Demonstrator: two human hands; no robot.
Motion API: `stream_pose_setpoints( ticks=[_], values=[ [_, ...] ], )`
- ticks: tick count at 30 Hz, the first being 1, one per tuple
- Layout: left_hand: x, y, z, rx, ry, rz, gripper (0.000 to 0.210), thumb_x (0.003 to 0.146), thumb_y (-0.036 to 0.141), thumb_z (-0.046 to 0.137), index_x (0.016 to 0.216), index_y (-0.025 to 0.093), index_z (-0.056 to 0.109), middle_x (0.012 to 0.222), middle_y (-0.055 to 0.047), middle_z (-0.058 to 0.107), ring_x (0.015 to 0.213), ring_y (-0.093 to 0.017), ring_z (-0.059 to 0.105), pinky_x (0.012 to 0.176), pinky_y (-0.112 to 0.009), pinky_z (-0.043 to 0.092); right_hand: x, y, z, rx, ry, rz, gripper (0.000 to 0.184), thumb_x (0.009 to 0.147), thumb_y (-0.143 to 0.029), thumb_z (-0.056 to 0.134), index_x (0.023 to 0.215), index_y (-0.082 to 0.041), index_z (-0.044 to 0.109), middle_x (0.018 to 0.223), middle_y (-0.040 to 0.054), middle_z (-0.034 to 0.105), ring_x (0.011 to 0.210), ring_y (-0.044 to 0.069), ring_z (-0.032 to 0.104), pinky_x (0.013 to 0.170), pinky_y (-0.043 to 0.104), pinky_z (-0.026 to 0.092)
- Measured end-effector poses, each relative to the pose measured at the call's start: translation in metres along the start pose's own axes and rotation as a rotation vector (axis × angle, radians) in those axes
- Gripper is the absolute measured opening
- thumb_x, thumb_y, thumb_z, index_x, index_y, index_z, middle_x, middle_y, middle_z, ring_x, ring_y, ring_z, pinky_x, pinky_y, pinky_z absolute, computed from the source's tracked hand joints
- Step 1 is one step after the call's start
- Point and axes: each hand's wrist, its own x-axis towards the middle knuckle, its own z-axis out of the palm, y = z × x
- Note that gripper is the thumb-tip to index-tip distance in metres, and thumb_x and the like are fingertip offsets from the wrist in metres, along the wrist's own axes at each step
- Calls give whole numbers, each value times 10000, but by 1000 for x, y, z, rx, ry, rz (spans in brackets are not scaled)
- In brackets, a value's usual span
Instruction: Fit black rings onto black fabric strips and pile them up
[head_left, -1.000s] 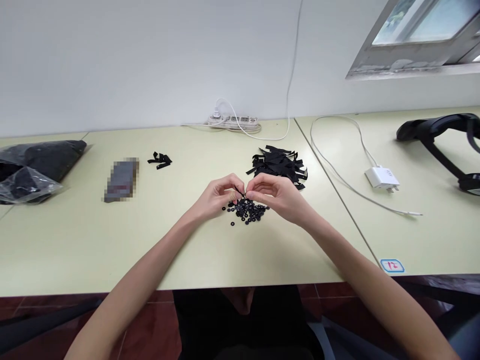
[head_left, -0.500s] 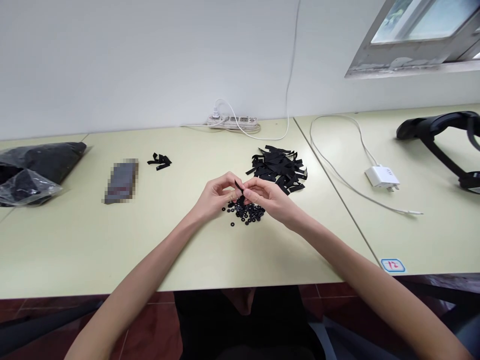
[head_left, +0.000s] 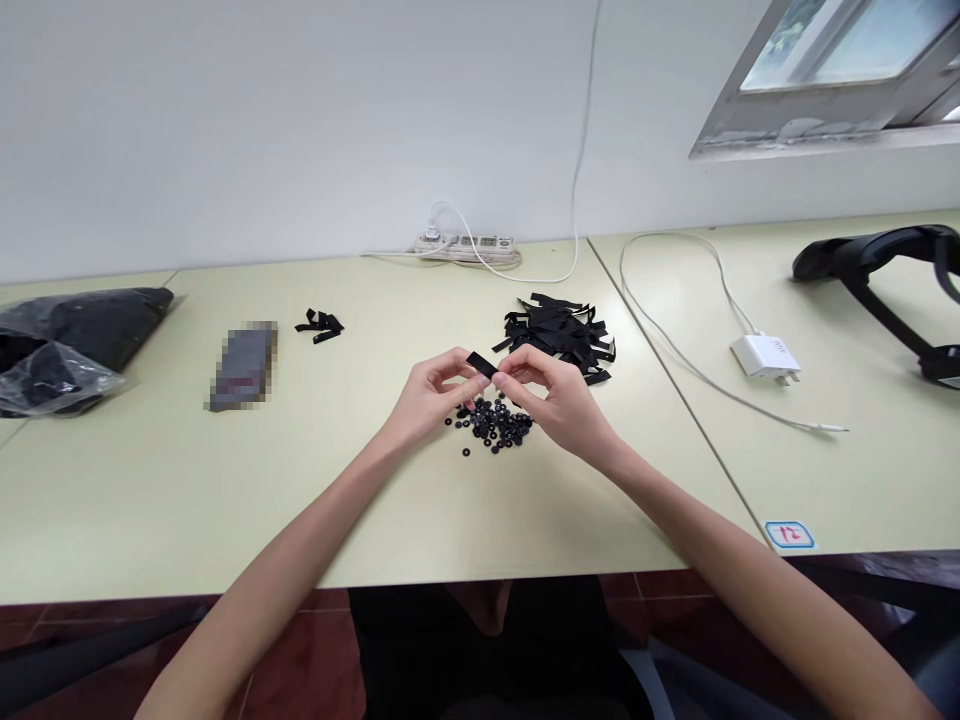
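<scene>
A short black fabric strip (head_left: 481, 364) is pinched between my two hands just above the table. My left hand (head_left: 437, 388) grips it from the left with thumb and fingers. From the right, my right hand (head_left: 553, 398) pinches its other end. Whether a small part sits on the strip is hidden by the fingertips. Right below my hands lies a heap of small round black rings (head_left: 499, 428), a few of them loose at its left edge. Behind my right hand is a pile of black strips (head_left: 559, 328).
A smaller group of black strips (head_left: 320, 325) lies left, near a blurred dark phone-like object (head_left: 244, 367) and a plastic bag (head_left: 82, 340). Behind stands a power strip (head_left: 469, 247). To the right are a white charger (head_left: 766, 355) with cable and a black headset (head_left: 885, 270).
The black strip has turned so more of its flat face shows. My right hand has shifted slightly right, and the fingertips are a little farther apart.
</scene>
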Motion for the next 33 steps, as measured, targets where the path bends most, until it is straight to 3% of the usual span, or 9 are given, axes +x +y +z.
stream_pose_setpoints(
  ticks=[7, 16, 26, 33],
  values=[
    [-5, 2, -2, 17, 7, -71, 228, 879, 449, 884, 954, 252, 797, 963, -46, 731, 792, -163, 648, 689, -308, 558, 0, 1, 0, -161, 63, -124, 115, 1024, -295, 701, 925, -249, 666, 871, 7, 713, 799, 179, 668, 778, 363, 563],
    [-5, 2, -1, 39, 12, -87, 275, 877, 500, 894, 839, 247, 791, 861, -31, 734, 648, -137, 574, 640, -318, 489, -3, 9, 3, -264, 37, -137, 137, 1050, -324, 616, 922, -276, 605, 875, 26, 672, 827, 214, 628, 794, 407, 541],
    [-1, 5, -2, 22, 0, -88, 241, 919, 472, 850, 834, 254, 787, 820, -41, 715, 704, -169, 624, 693, -340, 548, 2, 3, -2, -76, 6, -33, 209, 1027, -433, 729, 916, -260, 690, 886, 19, 739, 829, 202, 678, 849, 397, 574],
    [0, 4, -2, 2, -25, -89, 328, 930, 518, 831, 800, 236, 725, 774, -33, 684, 666, -157, 615, 704, -346, 565, 3, 2, -4, -12, -77, 43, 169, 1038, -414, 688, 991, -253, 705, 975, 30, 755, 913, 210, 709, 928, 410, 575]
  ],
)
